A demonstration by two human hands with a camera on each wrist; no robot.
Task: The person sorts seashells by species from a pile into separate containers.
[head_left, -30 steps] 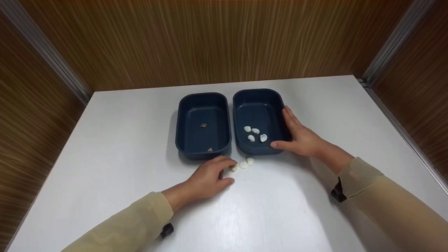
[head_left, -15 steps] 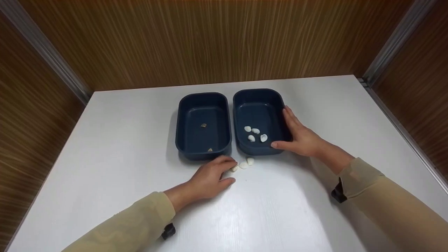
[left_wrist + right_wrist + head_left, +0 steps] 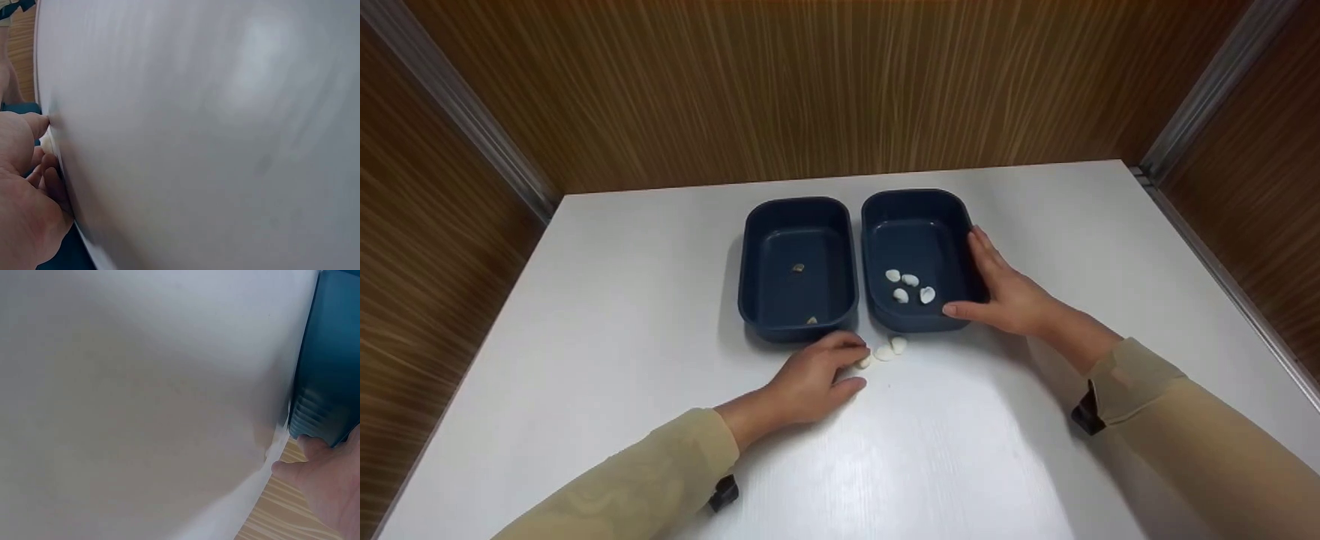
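Observation:
Two dark blue rectangular containers stand side by side in the head view. My right hand (image 3: 1012, 300) holds the near right corner of the right container (image 3: 915, 323), fingers along its outer wall and thumb across the rim. White seashells (image 3: 910, 280) lie inside it. My left hand (image 3: 814, 382) rests low on the table, its fingertips touching a white seashell (image 3: 864, 362) while the thumb stays apart from it. Beside that, two more white shells (image 3: 885, 352) lie on the table. The left container (image 3: 795, 333) has two small brown pieces (image 3: 798, 268) in it.
The white table (image 3: 622, 300) carries both containers and is bounded by a wood-grain panel (image 3: 840, 90) at the back. Further panels with metal edge strips (image 3: 1204, 90) close in its two sides.
The left hand has shifted very slightly to the right at the same shell. My right hand keeps its hold on the container, and the shells inside look unchanged.

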